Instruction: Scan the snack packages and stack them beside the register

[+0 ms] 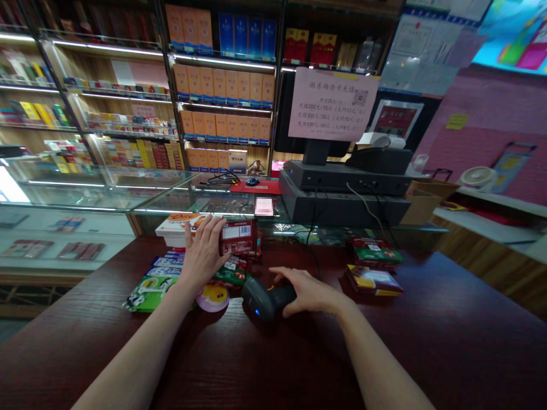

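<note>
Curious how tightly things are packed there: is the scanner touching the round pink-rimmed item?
Apart: the head view shows a strip of dark tabletop between the scanner and the round pink-rimmed item.

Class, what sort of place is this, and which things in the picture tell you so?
Probably a shop's checkout counter: a handheld scanner is on the wooden top, a monitor faces away, and lit shelves hold rows of boxed goods.
</note>
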`<move>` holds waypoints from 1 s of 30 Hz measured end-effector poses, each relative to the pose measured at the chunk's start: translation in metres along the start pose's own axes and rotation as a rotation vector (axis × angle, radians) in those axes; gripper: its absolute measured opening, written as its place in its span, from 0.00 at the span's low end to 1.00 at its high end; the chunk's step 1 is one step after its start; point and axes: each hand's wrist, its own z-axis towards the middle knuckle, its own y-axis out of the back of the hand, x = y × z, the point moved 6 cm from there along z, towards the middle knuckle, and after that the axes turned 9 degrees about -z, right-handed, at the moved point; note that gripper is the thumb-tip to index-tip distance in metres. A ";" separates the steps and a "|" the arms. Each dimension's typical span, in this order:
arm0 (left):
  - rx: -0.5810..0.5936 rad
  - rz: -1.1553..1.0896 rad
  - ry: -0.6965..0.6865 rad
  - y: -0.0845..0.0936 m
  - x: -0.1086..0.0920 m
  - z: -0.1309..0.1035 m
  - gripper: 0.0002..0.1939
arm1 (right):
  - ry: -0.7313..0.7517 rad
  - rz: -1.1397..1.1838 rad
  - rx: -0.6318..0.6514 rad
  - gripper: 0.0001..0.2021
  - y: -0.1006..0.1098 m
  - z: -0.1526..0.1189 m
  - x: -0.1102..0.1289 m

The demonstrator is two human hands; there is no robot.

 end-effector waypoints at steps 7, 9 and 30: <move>-0.002 -0.006 0.035 -0.002 0.004 -0.001 0.39 | 0.015 -0.113 0.010 0.45 -0.010 0.007 0.004; -0.006 -0.006 0.050 -0.003 0.006 -0.002 0.39 | 0.002 -0.116 0.010 0.44 -0.011 0.008 0.002; -0.009 -0.022 0.057 -0.005 0.009 -0.004 0.39 | -0.001 -0.035 -0.170 0.31 0.009 0.003 0.003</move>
